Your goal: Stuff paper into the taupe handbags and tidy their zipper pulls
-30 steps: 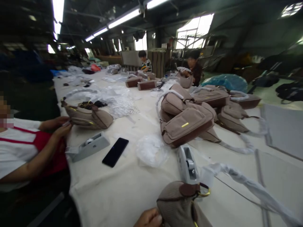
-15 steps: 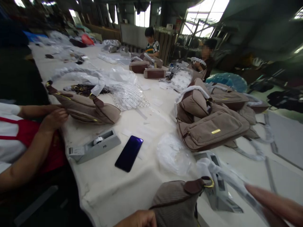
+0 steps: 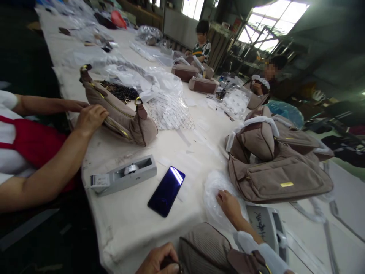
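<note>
Taupe fabric bag (image 3: 203, 247) with a brown tab (image 3: 238, 260) sits at the near edge of the table (image 3: 128, 224), partly cut off at the bottom of the view. Hands are apart. Left hand (image 3: 159, 260) is clamped on a dark part at the bag's left side. Right hand (image 3: 229, 205) is stretched out over crumpled clear plastic (image 3: 212, 184), fingers curled; can't tell if they grip it. Grey tape dispenser (image 3: 261, 224) with handwriting on it is just beside the right forearm. Pile of similar bags (image 3: 282, 182) sits beyond, some handles wrapped in white. Phone (image 3: 167, 190) lies face up left of the plastic, between it and a second tape dispenser (image 3: 122, 177). Co-worker in a red apron (image 3: 37, 140), on the left, has a hand (image 3: 92, 118) on another taupe bag (image 3: 119, 112). Two more people are across the table.
</note>
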Tool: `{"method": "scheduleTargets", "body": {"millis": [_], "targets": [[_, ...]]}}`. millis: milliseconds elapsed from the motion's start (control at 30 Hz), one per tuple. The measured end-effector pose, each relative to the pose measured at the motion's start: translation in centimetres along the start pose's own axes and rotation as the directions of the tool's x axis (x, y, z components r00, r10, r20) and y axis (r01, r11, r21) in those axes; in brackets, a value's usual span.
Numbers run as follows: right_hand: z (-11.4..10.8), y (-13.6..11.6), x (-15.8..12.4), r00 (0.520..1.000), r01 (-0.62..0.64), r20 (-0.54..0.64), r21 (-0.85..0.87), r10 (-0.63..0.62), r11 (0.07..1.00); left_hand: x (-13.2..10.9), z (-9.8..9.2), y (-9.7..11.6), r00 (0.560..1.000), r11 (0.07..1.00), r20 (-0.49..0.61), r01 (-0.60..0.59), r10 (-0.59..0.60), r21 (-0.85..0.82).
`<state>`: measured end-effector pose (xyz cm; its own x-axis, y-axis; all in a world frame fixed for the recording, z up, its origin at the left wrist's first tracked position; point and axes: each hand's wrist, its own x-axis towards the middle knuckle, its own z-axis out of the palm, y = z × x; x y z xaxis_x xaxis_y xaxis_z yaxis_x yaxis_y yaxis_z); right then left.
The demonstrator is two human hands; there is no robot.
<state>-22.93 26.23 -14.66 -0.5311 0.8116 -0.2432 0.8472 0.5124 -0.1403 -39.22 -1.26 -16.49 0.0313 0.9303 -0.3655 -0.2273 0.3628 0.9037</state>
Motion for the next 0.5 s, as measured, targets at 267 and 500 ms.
{"method": "scheduleTargets", "body": {"millis": [267,500], "targets": [[-5.3,5.6,-1.8,0.977,-0.18,-0.08,0.187,0.197,0.966,2.7,2.3,0.9,1.0,0.973,0.002,-0.007,0.008,-0.231],[-16.3,2.8,-12.6,0.715,0.063,-0.485,0.762,0.503,0.645,2.2,3.9,2.1,0.999,0.94,-0.048,0.001,-0.018,-0.342]]}}
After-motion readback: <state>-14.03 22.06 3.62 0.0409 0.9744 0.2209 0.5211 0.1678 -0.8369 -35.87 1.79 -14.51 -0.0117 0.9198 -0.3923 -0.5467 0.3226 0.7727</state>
